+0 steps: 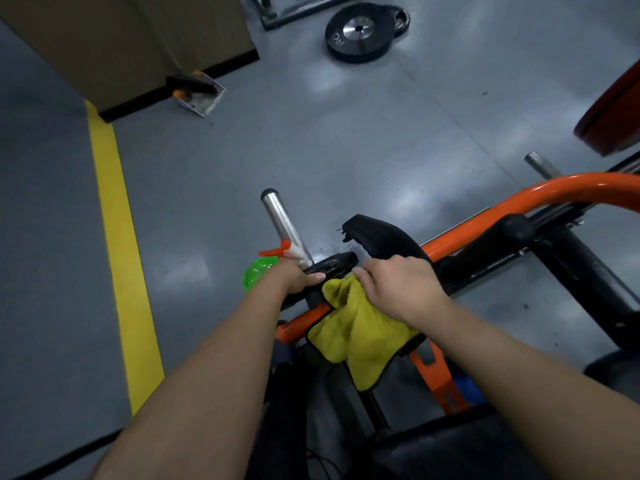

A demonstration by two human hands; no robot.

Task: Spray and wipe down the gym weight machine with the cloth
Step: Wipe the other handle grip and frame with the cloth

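Observation:
The weight machine (485, 206) has an orange tube frame, black pads and a chrome peg (282, 220). My left hand (298, 280) grips the neck of a green spray bottle (256, 275) with an orange-and-white trigger head, beside the black plate at the peg's base. My right hand (391, 289) holds a yellow cloth (360, 337) bunched against the orange bar; the rest of the cloth hangs down over the frame. A black pad (384, 240) sits just beyond my right hand.
A black weight plate (360, 32) lies on the grey floor at the back. A metal dustpan (202, 97) rests by a brown wall base. A yellow floor stripe (117, 237) runs down the left. A red pad (613, 116) juts in at the right edge.

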